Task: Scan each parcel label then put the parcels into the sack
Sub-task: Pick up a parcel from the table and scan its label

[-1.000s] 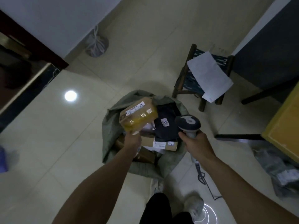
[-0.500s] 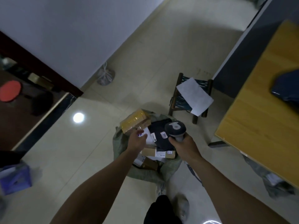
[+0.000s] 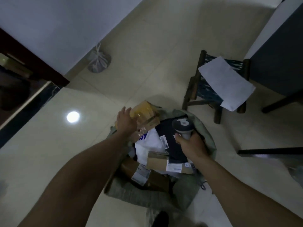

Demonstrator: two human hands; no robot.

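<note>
A green-grey sack (image 3: 147, 197) stands open on the floor below me, filled with several parcels: a white bag (image 3: 147, 146), a dark bag (image 3: 172, 141) and labelled cardboard boxes (image 3: 162, 163). My left hand (image 3: 125, 123) holds a brown parcel wrapped in clear tape (image 3: 145, 113) over the sack's far left rim, thumb at its left edge, fingers hidden beneath it. My right hand (image 3: 191, 145) grips a grey handheld scanner (image 3: 182, 126) above the sack's right side, head pointing away from me.
A small wooden stool (image 3: 193, 89) with a white sheet (image 3: 224, 82) stands beyond the sack on the right. A tied plastic bag (image 3: 98, 61) lies by the wall. A dark cabinet (image 3: 278, 54) and a dark bar (image 3: 270, 151) are on the right. The scanner's cable (image 3: 202, 185) hangs by the sack.
My left hand has carried the taped parcel down and to the sack's far left rim, turning it over. The right hand with the scanner has stayed above the sack. My head has swung about.
</note>
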